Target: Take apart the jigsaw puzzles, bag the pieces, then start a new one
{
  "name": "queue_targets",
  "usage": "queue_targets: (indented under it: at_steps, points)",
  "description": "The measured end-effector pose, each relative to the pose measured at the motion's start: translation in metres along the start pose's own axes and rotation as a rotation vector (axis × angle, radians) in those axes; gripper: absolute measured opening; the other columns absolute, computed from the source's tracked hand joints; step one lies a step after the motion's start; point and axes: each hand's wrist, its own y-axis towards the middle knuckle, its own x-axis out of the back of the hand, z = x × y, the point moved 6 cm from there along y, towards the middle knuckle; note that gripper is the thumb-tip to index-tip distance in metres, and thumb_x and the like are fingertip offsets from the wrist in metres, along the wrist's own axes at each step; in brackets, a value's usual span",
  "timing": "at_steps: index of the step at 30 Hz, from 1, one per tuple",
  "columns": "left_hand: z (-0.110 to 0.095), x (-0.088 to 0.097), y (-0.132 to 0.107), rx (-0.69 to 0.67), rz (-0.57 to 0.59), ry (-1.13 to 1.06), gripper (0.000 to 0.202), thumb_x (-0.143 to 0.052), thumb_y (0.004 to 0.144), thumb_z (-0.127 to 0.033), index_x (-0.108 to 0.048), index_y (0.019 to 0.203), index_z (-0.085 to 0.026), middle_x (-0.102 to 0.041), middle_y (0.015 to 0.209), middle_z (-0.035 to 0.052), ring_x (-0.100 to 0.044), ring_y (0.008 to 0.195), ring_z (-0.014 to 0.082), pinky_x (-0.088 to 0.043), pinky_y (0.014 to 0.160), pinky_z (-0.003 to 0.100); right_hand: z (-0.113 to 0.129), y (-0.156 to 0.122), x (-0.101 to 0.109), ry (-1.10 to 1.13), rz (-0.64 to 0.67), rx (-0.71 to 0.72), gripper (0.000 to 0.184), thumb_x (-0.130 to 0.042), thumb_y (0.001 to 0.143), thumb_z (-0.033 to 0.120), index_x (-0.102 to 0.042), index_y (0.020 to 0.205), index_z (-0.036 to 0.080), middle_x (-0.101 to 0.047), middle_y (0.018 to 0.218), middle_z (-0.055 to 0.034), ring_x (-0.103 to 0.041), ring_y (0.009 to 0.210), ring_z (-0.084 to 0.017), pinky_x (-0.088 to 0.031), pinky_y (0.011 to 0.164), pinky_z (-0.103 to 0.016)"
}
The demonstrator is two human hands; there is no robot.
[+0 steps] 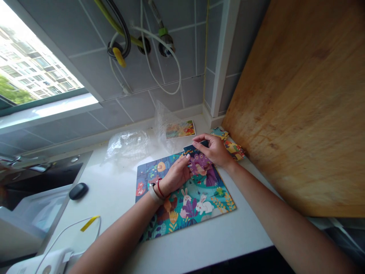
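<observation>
A colourful jigsaw puzzle (196, 190) with rabbits and a purple peacock lies on the white counter, largely assembled. My left hand (176, 176) rests on its upper middle, fingers loosely apart, the tips close to the top edge. At that edge my right hand (212, 149) pinches a dark blue puzzle piece (188, 148) between thumb and fingers. The piece sits slightly above the line of the puzzle's edge; my right hand hides part of it. Loose puzzle pieces (235, 149) are heaped just beyond my right wrist.
A picture card (182, 129) and crumpled clear plastic bags (128, 144) lie behind the puzzle. To the left are a black mouse (78, 191), a white cable (57, 243) and a sink (61, 171). A wooden panel (299, 114) borders the right side.
</observation>
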Motion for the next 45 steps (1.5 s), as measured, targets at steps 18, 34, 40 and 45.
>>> queue_targets:
  at_steps: [18,34,40,45]
  points:
    - [-0.002,0.014,0.002,-0.018,-0.084,-0.074,0.022,-0.075,0.094,-0.034,-0.07,0.097,-0.013,-0.078,0.094,0.011,-0.078,0.095,0.0274,-0.063,0.091,0.042,-0.016,-0.007,-0.007,-0.237,-0.035,-0.086,0.063,-0.048,0.097,0.072,-0.04,0.058,0.023,-0.038,0.052,0.0042,-0.037,0.055,-0.014,-0.027,0.055,-0.031]
    - [-0.006,0.016,0.003,-0.044,-0.068,-0.213,0.014,-0.07,0.098,-0.027,-0.07,0.1,-0.013,-0.077,0.091,0.0091,-0.076,0.077,0.0196,-0.064,0.078,0.033,-0.02,-0.007,-0.009,-0.042,0.014,-0.18,0.056,-0.062,0.091,0.067,-0.042,0.061,0.024,-0.035,0.059,0.0059,-0.035,0.058,-0.013,-0.03,0.055,-0.028]
    - [-0.004,0.018,0.005,-0.046,-0.032,-0.224,0.016,-0.07,0.099,-0.028,-0.068,0.094,-0.013,-0.075,0.085,0.0082,-0.073,0.067,0.0162,-0.062,0.066,0.026,-0.019,-0.008,-0.009,-0.039,0.034,-0.21,0.049,-0.065,0.09,0.059,-0.044,0.062,0.024,-0.037,0.059,0.0063,-0.035,0.056,-0.013,-0.03,0.053,-0.028]
    - [-0.003,0.02,0.006,-0.058,-0.048,-0.223,0.016,-0.071,0.098,-0.029,-0.067,0.095,-0.013,-0.074,0.086,0.0079,-0.072,0.068,0.0157,-0.062,0.068,0.027,-0.022,-0.009,-0.009,-0.07,0.045,-0.202,0.05,-0.062,0.092,0.06,-0.043,0.064,0.024,-0.038,0.06,0.0063,-0.036,0.056,-0.013,-0.032,0.053,-0.027]
